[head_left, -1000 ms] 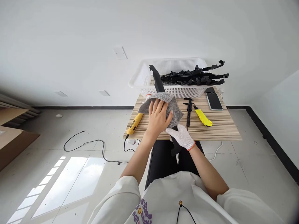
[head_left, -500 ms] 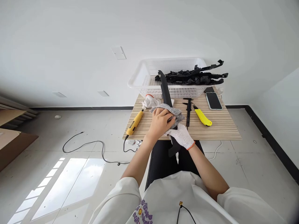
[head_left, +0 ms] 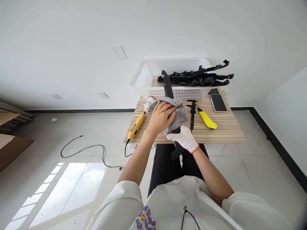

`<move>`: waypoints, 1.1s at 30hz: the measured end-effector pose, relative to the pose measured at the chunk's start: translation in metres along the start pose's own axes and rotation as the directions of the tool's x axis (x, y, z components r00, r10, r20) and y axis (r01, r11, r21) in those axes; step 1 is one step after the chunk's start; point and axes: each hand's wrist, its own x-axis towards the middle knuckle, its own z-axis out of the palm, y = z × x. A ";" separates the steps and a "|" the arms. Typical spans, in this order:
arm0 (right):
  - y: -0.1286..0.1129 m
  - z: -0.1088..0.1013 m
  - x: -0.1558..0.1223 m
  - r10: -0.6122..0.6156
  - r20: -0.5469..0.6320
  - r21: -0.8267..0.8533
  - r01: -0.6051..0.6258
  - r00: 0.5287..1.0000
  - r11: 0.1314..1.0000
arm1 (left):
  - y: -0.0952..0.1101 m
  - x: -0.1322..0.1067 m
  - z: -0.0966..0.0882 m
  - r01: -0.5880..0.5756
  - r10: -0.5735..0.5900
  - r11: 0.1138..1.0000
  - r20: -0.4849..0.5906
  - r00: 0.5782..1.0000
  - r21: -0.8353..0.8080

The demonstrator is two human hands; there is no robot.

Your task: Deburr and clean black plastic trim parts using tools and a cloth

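Note:
A long black plastic trim piece (head_left: 168, 88) slants from the basket's front edge down toward my lap. Around its middle lies a grey cloth (head_left: 180, 115). My bare left hand (head_left: 163, 115) presses the cloth onto the strip, fingers bent over it. Lower down, my right hand (head_left: 184, 138), in a white knit glove with an orange cuff, is closed around the strip's near part. The cloth hides the strip's middle section.
On the slatted table (head_left: 153, 135) lie a yellow rotary tool (head_left: 136, 125), a white glove (head_left: 150, 102), a black caliper (head_left: 192, 115), a yellow utility knife (head_left: 207, 119) and a phone (head_left: 218, 103). Behind them, a white basket (head_left: 137, 83) holds several black strips (head_left: 203, 78).
My left hand and the cloth have slid a little up the strip, away from me. The cloth is now more spread out. My right hand keeps its grip.

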 end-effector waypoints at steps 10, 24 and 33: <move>-0.009 -0.002 -0.008 0.086 0.121 0.195 -0.108 0.989 0.975 | -0.036 0.049 -0.002 0.102 -0.098 0.994 -0.093 0.991 0.037; 0.004 0.000 -0.003 -0.016 0.040 -0.034 0.018 0.999 0.999 | 0.002 -0.028 0.010 -0.016 -0.004 0.960 -0.072 0.997 -0.281; 0.023 0.013 0.009 -0.232 0.049 0.064 0.229 0.971 0.971 | 0.027 -0.064 0.016 0.037 -0.066 0.869 -0.042 0.997 -0.494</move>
